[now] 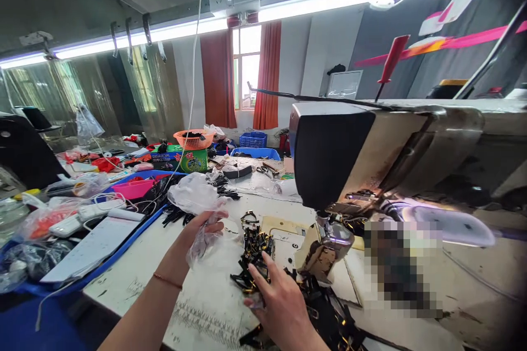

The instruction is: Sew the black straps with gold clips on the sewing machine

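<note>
My left hand (206, 226) is closed on a clear plastic bag (192, 193), which puffs up above the fingers and hangs below them. My right hand (282, 301) rests over a heap of small black straps with gold-coloured metal buckles (256, 244), its fingers apart and touching the heap. More black straps (329, 307) lie to the right of that hand, partly covered by it. Close by stands the sewing machine (333, 159), its needle area above the metal post (325, 249).
At left, a blue tray (111, 263) holds a notepad (93, 244), a white power strip (88, 214) and bags. Behind are bundled black strips (222, 184), scissors (265, 171) and an orange basket (193, 140). A red screwdriver (393, 60) stands upright on the machine.
</note>
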`<state>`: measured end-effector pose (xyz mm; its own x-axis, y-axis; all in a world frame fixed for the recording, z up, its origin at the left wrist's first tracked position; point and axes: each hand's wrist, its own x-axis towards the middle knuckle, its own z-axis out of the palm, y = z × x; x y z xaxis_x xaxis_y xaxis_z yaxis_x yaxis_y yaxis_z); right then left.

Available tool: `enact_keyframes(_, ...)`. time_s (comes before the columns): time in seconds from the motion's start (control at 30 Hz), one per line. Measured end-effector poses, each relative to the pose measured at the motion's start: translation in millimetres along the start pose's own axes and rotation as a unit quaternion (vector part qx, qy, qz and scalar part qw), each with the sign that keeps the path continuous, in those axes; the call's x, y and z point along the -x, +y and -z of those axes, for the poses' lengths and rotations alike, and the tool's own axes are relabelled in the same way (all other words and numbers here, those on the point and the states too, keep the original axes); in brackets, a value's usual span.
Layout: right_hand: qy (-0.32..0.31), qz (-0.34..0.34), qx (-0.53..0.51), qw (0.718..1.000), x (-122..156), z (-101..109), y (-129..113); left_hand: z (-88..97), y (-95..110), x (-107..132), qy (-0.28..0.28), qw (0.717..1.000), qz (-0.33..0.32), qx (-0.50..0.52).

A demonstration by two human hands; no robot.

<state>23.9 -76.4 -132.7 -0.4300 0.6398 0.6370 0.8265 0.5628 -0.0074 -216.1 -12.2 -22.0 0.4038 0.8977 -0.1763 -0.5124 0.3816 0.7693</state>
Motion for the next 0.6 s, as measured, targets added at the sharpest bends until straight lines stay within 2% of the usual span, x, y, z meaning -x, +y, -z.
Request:
enact_keyframes(0.07, -0.005, 0.015, 0.029, 0.999, 4.6, -9.5, -0.6, 16.7, 4.6, 1.7, 0.028, 0.999, -0.015, 0.007)
enact_keyframes(0.17, -0.002, 0.062, 0.037, 0.997, 20.9, -13.7, 14.8, 40.8, 3.2, 4.6, 0.068, 0.997, -0.017, 0.01)
enact_keyframes(0.27, 0.032, 0.143, 0.052, 0.988, 31.8, -3.9, 40.8, 56.7, -5.0, 8.8, 0.1, 0.995, 0.0, 0.012)
enact_keyframes(0.37, 0.073, 0.19, 0.053, 0.978, 24.6, 7.4, 53.5, 60.2, -12.8, 10.9, 0.124, 0.992, 0.022, 0.011)
enact_keyframes(0.43, 0.062, 0.177, 0.026, 0.982, 11.6, 7.2, 45.9, 57.0, -14.9, 9.6, 0.135, 0.991, 0.026, 0.006)
enact_keyframes(0.6, -0.092, 0.107, 0.003, 0.99, -13.2, -23.4, 1.5, 53.3, -14.4, 0.7, 0.169, 0.985, -0.007, -0.042)
